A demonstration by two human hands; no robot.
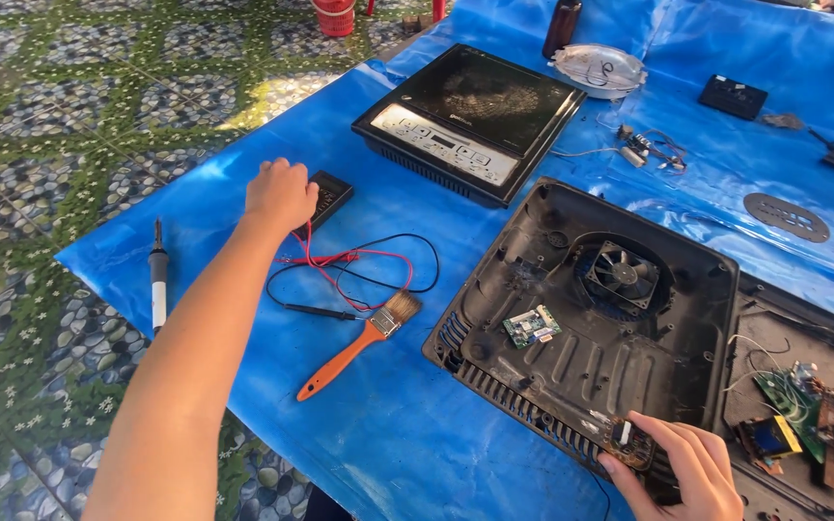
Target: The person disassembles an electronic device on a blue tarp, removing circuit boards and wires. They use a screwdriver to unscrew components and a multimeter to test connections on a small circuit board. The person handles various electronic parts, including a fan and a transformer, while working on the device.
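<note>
Head view. The left hand (282, 193) lies left of centre, curled over a small black multimeter (328, 196); its fingers fold down onto the meter body, so whether they grip it or only rest on it cannot be told. The hand covers most of the meter; only its right portion shows. Red and black test leads (354, 272) run from the meter in loose loops across the blue tarp covering the counter (388, 425).

The right hand (692, 473), at the lower right, pinches a small round brownish component (628, 443) between thumb and fingertips at the near edge of an opened black cooker housing (591, 318). The component's detail is too small to make out. The housing lies with its inside facing up, showing a black fan (624, 274) and a small green circuit board (531, 326).

An orange-handled paintbrush (359, 344) lies just below the leads. A soldering iron (158, 280) lies at the left edge of the tarp. An intact black induction cooker (468, 121) sits at upper centre. A larger circuit board assembly (813, 420) at the lower right is cut off by the frame edge.
</note>
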